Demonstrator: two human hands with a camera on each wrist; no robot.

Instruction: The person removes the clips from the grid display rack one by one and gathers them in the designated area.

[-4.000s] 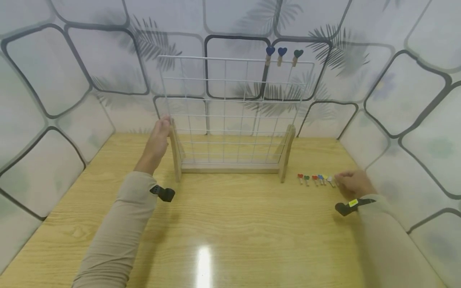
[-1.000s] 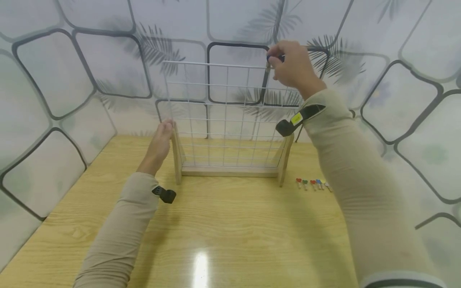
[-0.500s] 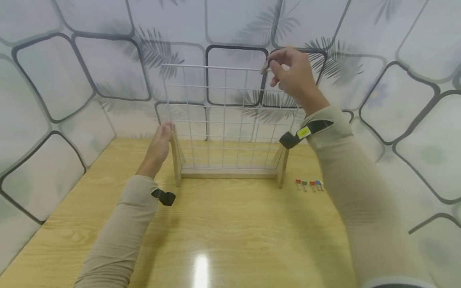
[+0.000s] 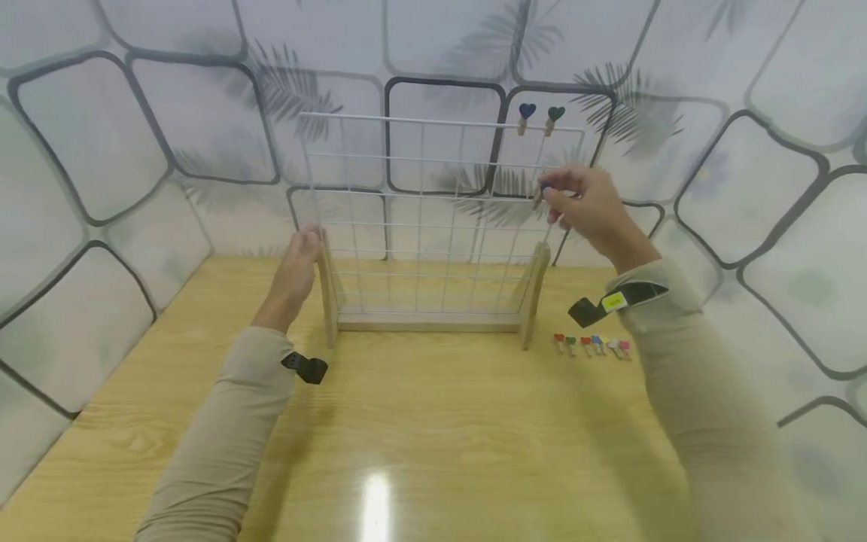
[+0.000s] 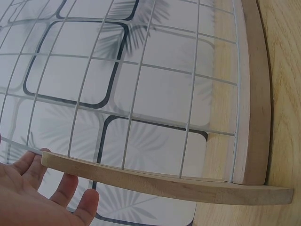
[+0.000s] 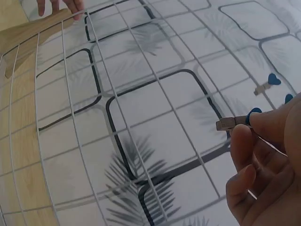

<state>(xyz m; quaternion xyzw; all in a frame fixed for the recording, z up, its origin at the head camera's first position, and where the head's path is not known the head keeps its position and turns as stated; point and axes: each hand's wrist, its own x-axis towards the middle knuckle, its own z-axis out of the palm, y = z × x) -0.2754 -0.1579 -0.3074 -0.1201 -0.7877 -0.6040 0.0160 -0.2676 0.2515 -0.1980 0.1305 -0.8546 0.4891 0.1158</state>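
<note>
My left hand (image 4: 296,275) holds the top of the left wooden upright (image 5: 155,184) of a wire grid rack (image 4: 433,322); in the left wrist view some fingers reach the upright's end, others stand apart from it. Between thumb and fingers, my right hand (image 4: 588,211) pinches a small wooden clothespin (image 6: 227,124) with a blue heart, in front of the grid's right side. The clip looks apart from the wires. On the top wire sit a blue heart clothespin (image 4: 527,117) and a green heart clothespin (image 4: 555,119).
Several heart clothespins (image 4: 586,345) in red, green, blue, yellow, white and pink lie in a row on the wooden table (image 4: 420,421), right of the rack. A patterned wall (image 4: 440,45) stands close behind and at both sides.
My right hand rose from the table's clothespins to the top wire, took off the leftmost blue heart clothespin and brought it lower and to the right. The left hand stayed on the upright.
</note>
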